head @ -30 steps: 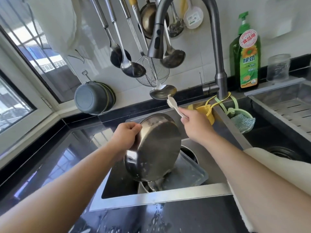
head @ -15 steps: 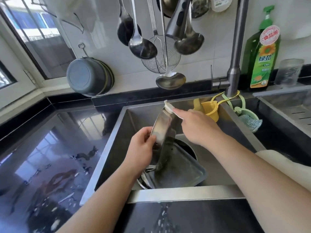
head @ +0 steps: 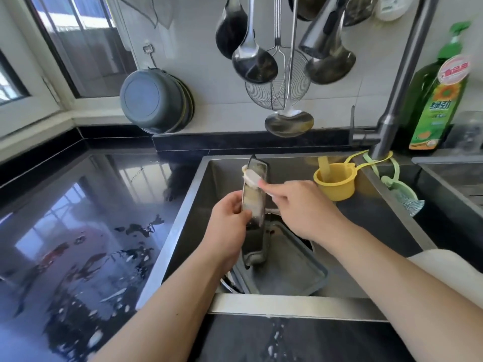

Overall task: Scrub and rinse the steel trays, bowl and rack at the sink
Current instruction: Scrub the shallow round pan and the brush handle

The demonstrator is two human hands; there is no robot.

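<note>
My left hand (head: 230, 226) grips a steel bowl (head: 254, 197) by its rim and holds it upright on edge over the sink (head: 287, 304), so I see it nearly edge-on. My right hand (head: 300, 207) holds a white brush (head: 251, 177), whose head presses on the bowl's upper part, which looks soapy. The bowl's lower edge rests on a rectangular steel tray (head: 292, 273) lying in the basin. A further steel rim (head: 228, 282) peeks out under the tray's left corner; what it belongs to is hidden.
The faucet (head: 392, 105) rises at the back right with no water running. A yellow cup (head: 334, 184) and a green scrubber (head: 407, 202) hang at its base, beside a green soap bottle (head: 436, 100). Ladles (head: 253, 61) hang overhead. The wet black counter (head: 78, 231) lies to the left.
My left hand has turned the bowl from bottom-facing-me to upright on edge. My right hand brought the brush from the air behind the bowl onto its upper part. My view tilted down and left.
</note>
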